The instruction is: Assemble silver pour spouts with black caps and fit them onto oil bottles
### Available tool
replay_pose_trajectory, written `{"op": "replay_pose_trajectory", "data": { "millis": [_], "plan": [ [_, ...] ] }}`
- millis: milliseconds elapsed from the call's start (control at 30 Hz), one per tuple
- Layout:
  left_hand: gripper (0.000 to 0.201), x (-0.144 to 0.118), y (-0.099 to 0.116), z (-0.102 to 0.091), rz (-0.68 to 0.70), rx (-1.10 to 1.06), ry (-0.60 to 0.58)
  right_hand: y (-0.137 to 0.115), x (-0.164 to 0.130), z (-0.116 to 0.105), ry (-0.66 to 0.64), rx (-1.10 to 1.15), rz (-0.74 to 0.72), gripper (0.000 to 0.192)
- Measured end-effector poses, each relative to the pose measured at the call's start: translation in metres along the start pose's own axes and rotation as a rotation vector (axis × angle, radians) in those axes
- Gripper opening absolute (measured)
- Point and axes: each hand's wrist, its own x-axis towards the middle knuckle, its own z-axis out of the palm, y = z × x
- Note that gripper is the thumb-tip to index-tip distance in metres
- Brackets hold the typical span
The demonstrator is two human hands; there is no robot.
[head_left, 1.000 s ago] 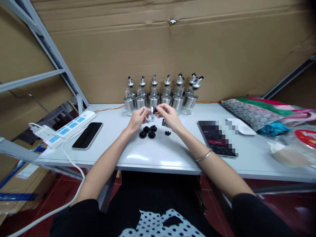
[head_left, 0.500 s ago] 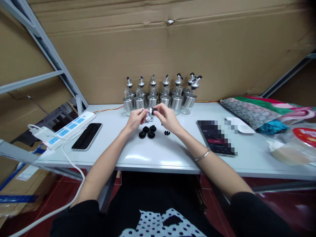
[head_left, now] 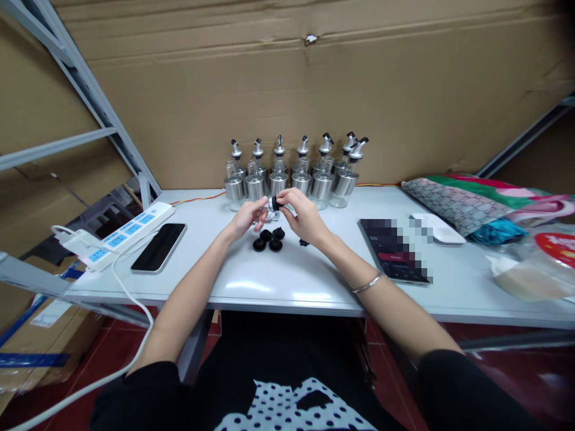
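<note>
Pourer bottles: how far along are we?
Seven bottles stand capped with pourers at the back of the table. In hand: the left hand and right hand pinch one small pourer piece between them. Left: four loose black stoppers below the hands.

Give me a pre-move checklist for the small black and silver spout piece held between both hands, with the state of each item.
1. Small black and silver spout piece pinched by right hand: ok.
2. Left hand at the piece: ok; grip firmness: cannot tell.
3. Loose black round stoppers within reach below the hands: ok.
4. Row of steel-and-glass pourer bottles upright behind: ok.
5. Black phone apart from the hands: ok.
6. Parts seated together: cannot tell.
</note>
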Motion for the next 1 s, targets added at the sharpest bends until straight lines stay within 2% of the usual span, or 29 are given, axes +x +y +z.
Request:
{"op": "replay_pose_trajectory", "data": {
  "millis": [100, 167, 233, 367, 500, 733, 867, 1000],
  "plan": [
    [0.05, 0.0017, -0.0008, 0.0031, 0.021, -0.031, 0.05, 0.001, 0.0003, -0.0012, -0.002, 0.004, 0.002, 0.009],
    [0.048, 0.0029, -0.0014, 0.0043, 0.016, -0.027, 0.064, 0.0023, -0.0001, -0.001, -0.001, 0.03, 0.056, 0.017],
    [0.047, 0.004, -0.0022, 0.0044, 0.016, -0.01, 0.076, 0.0041, -0.0007, 0.0, 0.02, 0.058, 0.173, 0.024],
    [0.041, 0.0061, -0.003, 0.0024, 0.046, 0.002, 0.12, 0.0066, -0.0008, 0.0013, 0.002, 0.109, 0.426, 0.017],
    [0.043, 0.0057, -0.0028, -0.0007, 0.054, 0.039, 0.126, 0.0028, 0.001, -0.0002, -0.019, 0.131, 0.459, 0.01],
    [0.045, 0.0005, 0.0, 0.0011, 0.206, 0.158, 0.1, 0.002, 0.0029, 0.0002, -0.012, 0.315, 0.617, 0.02],
    [0.047, 0.0011, -0.0015, 0.0005, 0.202, 0.176, 0.113, 0.004, 0.0026, -0.0004, -0.045, 0.292, 0.595, 0.017],
    [0.051, 0.0024, -0.0033, -0.0033, 0.158, 0.202, 0.148, 0.0028, 0.0016, -0.0012, -0.054, 0.18, 0.413, 0.015]
  ]
}}
